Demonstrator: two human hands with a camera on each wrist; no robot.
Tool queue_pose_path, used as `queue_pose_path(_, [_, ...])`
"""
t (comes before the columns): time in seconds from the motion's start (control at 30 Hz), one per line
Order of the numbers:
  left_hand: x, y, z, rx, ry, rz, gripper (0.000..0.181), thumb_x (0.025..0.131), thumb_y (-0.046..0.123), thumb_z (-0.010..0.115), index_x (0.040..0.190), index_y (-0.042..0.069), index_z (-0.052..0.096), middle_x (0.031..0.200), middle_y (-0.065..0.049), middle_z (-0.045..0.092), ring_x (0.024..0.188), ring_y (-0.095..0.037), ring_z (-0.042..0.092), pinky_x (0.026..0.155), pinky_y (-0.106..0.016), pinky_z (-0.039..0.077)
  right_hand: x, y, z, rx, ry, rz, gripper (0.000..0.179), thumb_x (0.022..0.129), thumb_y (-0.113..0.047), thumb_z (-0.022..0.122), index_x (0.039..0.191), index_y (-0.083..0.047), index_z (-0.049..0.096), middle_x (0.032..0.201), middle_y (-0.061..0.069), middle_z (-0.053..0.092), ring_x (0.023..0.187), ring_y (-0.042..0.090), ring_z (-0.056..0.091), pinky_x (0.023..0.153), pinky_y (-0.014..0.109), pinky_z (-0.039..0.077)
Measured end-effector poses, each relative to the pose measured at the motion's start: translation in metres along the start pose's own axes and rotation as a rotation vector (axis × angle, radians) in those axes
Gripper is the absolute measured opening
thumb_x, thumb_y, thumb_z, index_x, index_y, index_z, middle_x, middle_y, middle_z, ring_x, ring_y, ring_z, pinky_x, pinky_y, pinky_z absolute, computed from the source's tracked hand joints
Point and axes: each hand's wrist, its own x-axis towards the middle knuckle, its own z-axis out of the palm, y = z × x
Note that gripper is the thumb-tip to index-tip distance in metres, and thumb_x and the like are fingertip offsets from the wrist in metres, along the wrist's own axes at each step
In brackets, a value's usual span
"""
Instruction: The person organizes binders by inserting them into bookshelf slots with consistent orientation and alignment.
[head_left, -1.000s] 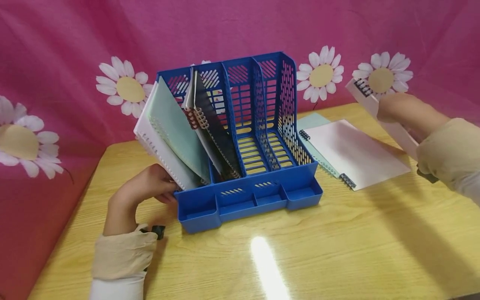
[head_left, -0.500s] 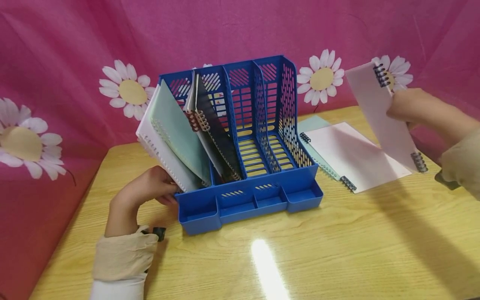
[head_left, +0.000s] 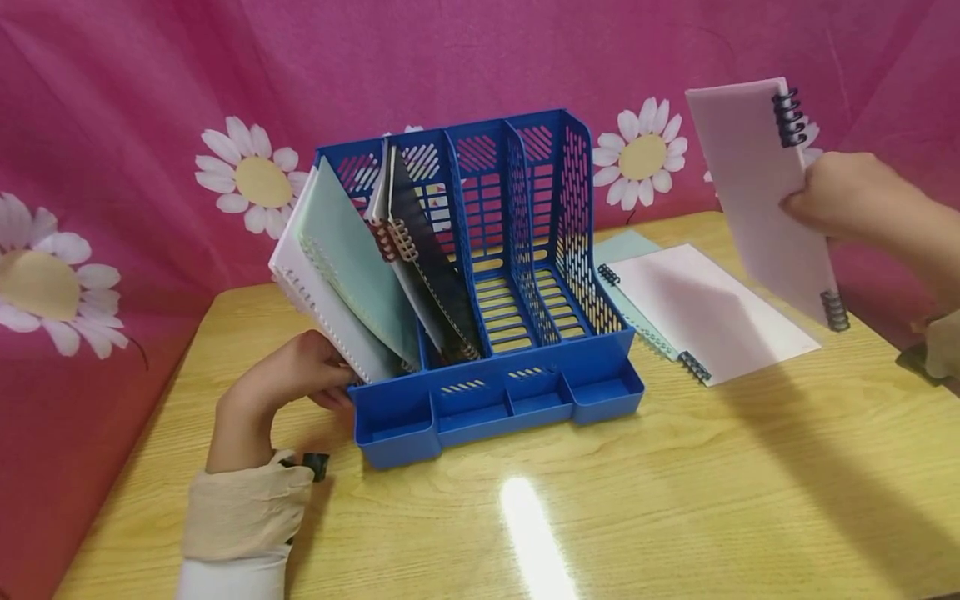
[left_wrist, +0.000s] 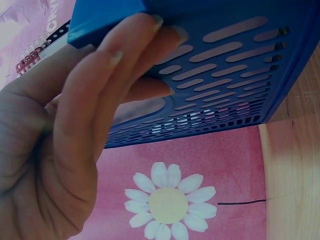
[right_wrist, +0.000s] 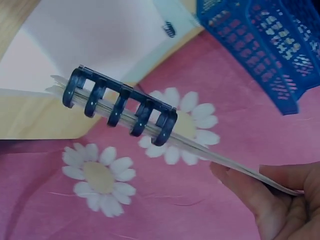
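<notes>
A blue plastic file rack (head_left: pixel 495 367) stands on the table. My left hand (head_left: pixel 300 371) holds its left front edge; in the left wrist view, fingers (left_wrist: pixel 82 95) of that hand lie along the slotted side wall. White and green notebooks (head_left: pixel 367 275) and a dark notebook (head_left: pixel 435 250) lean in the two left compartments. To the rack's right, my right hand (head_left: pixel 847 196) pinches a pale pink notebook (head_left: pixel 757 183) with black rings, raised nearly upright above the table. Its rings (right_wrist: pixel 120 105) and thin edge face the right wrist camera, between thumb and fingers.
On the table (head_left: pixel 675 500) right of the rack, a pale pink ring-bound notebook (head_left: pixel 712 308) lies flat, partly over a light green one (head_left: pixel 628 243). Small trays (head_left: pixel 540 404) run along the rack's front. A pink cloth (head_left: pixel 480 58) with daisies hangs behind.
My right hand has raised the pink notebook and turned its cover towards the head camera, its black rings now on the right side. The left hand and rack keep their place.
</notes>
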Motion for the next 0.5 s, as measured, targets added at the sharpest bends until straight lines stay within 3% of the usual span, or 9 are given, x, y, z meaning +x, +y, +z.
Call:
queue_pose_path(0.17, [0.000, 0.000, 0.000, 0.001, 0.001, 0.007, 0.039, 0.087, 0.013, 0.064, 0.118, -0.007, 0.051, 0.093, -0.018, 0.069, 0.070, -0.034, 0.070, 0.063, -0.046, 0.058, -0.012, -0.015, -0.010, -0.026, 0.078, -0.062, 0.032, 0.086, -0.015, 0.047, 0.084, 0.015, 0.057, 0.073, 0.031, 0.059, 0.059, 0.037, 0.053, 0.053, 0.050, 0.044])
queue_pose_path(0.5, [0.001, 0.000, 0.000, 0.016, 0.003, -0.011, 0.035, 0.087, 0.013, 0.063, 0.113, -0.009, 0.053, 0.088, -0.015, 0.069, 0.069, -0.034, 0.070, 0.063, -0.044, 0.058, -0.028, -0.040, -0.028, 0.018, 0.103, -0.083, 0.036, 0.089, -0.017, 0.048, 0.085, 0.017, 0.061, 0.074, 0.034, 0.060, 0.058, 0.038, 0.056, 0.048, 0.042, 0.042])
